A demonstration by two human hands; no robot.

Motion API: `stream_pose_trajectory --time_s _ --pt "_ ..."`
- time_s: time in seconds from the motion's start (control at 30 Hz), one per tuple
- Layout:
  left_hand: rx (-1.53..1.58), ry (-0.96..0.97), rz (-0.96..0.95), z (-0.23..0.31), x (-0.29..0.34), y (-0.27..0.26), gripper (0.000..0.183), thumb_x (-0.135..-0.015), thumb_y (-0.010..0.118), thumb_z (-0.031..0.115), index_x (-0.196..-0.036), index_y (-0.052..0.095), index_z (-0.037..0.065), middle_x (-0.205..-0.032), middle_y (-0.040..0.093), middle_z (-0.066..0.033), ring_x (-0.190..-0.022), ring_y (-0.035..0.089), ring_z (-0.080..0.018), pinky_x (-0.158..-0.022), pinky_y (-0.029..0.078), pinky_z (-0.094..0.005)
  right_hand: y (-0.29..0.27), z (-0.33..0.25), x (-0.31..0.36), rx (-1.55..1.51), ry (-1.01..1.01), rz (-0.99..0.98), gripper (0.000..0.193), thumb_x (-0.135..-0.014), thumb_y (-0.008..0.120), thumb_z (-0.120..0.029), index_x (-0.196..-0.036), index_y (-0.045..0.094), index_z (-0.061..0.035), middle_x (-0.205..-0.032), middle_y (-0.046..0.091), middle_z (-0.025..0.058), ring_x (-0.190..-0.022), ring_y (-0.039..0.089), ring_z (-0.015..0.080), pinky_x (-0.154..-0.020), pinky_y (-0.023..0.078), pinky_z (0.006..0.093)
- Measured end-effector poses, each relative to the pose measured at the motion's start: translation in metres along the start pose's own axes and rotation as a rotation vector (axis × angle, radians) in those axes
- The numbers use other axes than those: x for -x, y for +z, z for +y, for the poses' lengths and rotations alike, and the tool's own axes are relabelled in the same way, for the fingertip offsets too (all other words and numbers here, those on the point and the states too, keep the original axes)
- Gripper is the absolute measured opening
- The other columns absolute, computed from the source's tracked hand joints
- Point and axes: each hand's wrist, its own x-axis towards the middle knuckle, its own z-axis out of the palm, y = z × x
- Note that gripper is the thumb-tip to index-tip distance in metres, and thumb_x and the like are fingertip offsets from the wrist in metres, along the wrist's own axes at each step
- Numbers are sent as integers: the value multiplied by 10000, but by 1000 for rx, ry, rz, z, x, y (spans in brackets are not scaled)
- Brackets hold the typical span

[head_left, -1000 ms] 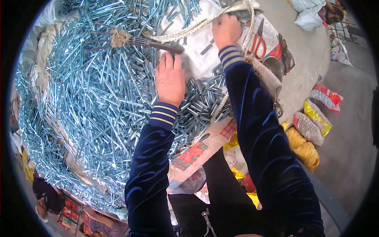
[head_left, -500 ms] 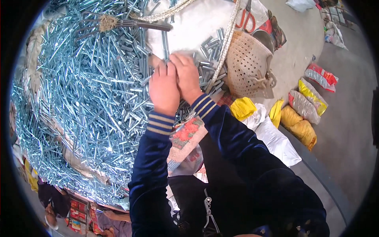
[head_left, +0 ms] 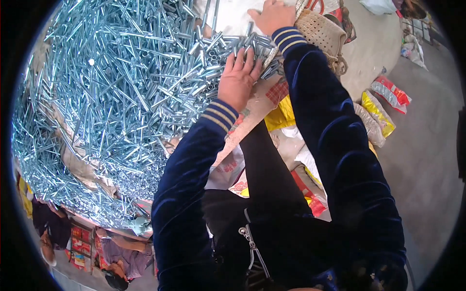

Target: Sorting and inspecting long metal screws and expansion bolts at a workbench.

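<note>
My left hand (head_left: 237, 80) lies open with spread fingers on short silvery metal tubes (head_left: 213, 54) at the near right edge of a heap of shiny metal rods (head_left: 111, 82). Up by the top edge of the picture, my right hand (head_left: 275, 18) is open, its thumb apart from its fingers. It rests over a white sheet (head_left: 233, 17), right beside a perforated beige basket (head_left: 318, 34). A pale braided rope (head_left: 272, 57) runs between the two hands, past more tubes. I see nothing held in either hand.
Red scissor handles (head_left: 316, 5) show behind the basket. Filled bags (head_left: 391, 93) lie on the floor at the right. A yellow cloth or bag (head_left: 281, 114) hangs near my knees. At the lower left, another person (head_left: 124, 257) sits beyond the heap.
My hands were close together over the tubes; now they are apart, the right one farther off by the basket. The view has shifted, and the small rake has left the picture.
</note>
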Motion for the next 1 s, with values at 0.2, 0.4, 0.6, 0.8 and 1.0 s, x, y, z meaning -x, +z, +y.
stream_pose_trajectory --time_s 0.2,0.4,0.6,0.8,1.0 --pt "-42 16 -23 3 21 2 669 -728 674 363 -1318 465 125 -1386 408 -93 -1309 327 -295 -1111 192 -464 39 -47 59 72 226 -32 359 -900 473 -384 -900 623 -58 -873 602 174 -791 606 334 -683 501 427" --pt "-6 -142 68 -20 103 -14 481 -818 501 158 -1296 491 103 -1410 389 -110 -1304 342 -294 -1112 199 -474 -22 -147 120 -476 157 -56 408 -844 596 -318 -1123 562 -23 -956 572 193 -874 572 365 -778 466 433" --pt "-186 -321 69 -21 151 -50 508 -797 549 100 -1298 490 165 -1414 375 -130 -1313 324 -339 -1080 232 -478 -14 -60 162 -615 663 246 460 -774 668 -273 -1114 553 14 -1043 587 203 -910 585 334 -794 468 407" --pt "-65 -293 126 4 173 -30 532 -751 607 88 -1270 504 150 -1411 362 -162 -1275 355 -350 -1015 308 -478 -5 -17 128 -1155 837 -80 283 -771 694 -205 -839 633 64 -812 642 100 -726 571 135 -635 450 256" --pt "93 -375 163 16 195 -27 593 -735 695 205 -1288 487 146 -1414 319 -215 -1259 348 -388 -1002 316 -484 -100 -60 141 -1683 788 -293 219 -854 618 -140 -1029 574 -16 -885 627 81 -795 632 178 -689 500 294"
